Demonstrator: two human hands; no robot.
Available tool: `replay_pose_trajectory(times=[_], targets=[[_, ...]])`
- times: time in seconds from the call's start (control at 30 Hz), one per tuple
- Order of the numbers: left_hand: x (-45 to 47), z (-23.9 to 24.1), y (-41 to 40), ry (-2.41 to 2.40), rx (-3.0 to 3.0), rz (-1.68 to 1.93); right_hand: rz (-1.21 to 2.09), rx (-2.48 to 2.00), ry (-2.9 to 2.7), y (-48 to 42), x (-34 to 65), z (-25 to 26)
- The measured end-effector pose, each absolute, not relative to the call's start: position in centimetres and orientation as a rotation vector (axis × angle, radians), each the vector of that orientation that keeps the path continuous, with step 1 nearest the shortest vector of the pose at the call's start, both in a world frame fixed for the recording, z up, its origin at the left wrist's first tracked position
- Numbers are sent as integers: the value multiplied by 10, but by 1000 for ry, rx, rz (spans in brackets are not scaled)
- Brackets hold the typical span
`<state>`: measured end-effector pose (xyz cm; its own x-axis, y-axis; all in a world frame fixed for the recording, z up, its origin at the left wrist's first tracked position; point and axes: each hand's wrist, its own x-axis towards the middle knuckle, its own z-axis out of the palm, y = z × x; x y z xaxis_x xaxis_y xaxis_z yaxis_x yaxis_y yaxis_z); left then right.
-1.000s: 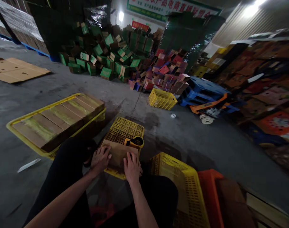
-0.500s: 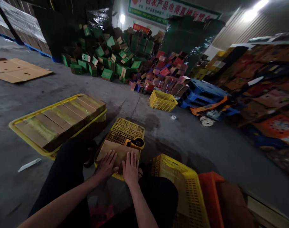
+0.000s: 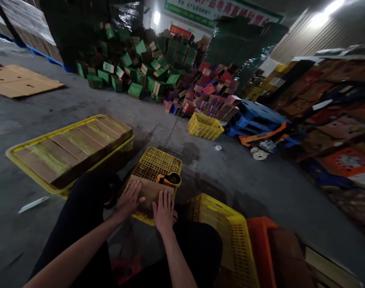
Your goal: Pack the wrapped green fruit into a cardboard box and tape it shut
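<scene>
A brown cardboard box (image 3: 151, 191) lies on an upturned yellow plastic crate (image 3: 158, 160) between my knees. My left hand (image 3: 131, 201) rests flat on the box's left part, thumb spread away from the fingers. On its right part lies my right hand (image 3: 164, 210), fingers stretched out. Both hands are open and grip nothing. Just beyond the box, a yellow-and-black tape dispenser (image 3: 169, 180) sits on the crate. My palms hide the near side of the box.
A yellow crate (image 3: 29, 171) of taped cardboard boxes stands at left. At right are another yellow crate (image 3: 245, 244) and an orange crate (image 3: 260, 240). Farther off are a small yellow crate (image 3: 205, 127), an orange pallet jack (image 3: 260, 138) and piled green cartons (image 3: 136, 90).
My left hand has shifted slightly left and up on the box, its thumb now more spread. My right hand stays almost in place. The view has moved a little.
</scene>
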<state>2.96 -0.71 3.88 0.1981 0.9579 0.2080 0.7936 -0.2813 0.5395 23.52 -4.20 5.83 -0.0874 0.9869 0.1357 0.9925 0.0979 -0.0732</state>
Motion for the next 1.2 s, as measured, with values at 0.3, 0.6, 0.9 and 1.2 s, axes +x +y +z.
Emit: replay_pose_trajectory(times=[0.3,0.6,0.9,1.2], targets=[[12,31,-11,1772,2047,814,-7,-2049,-2169,-41,232,67],[8,31,-3,1649,1492,941,-18,-2006,-2100,-35,208,60],[8,44,-5,1634,1300,980,218,-1815,-2286,-24,160,65],[5,29,0,1521,1300,1027,329,-1553,-2451,-19,137,79]])
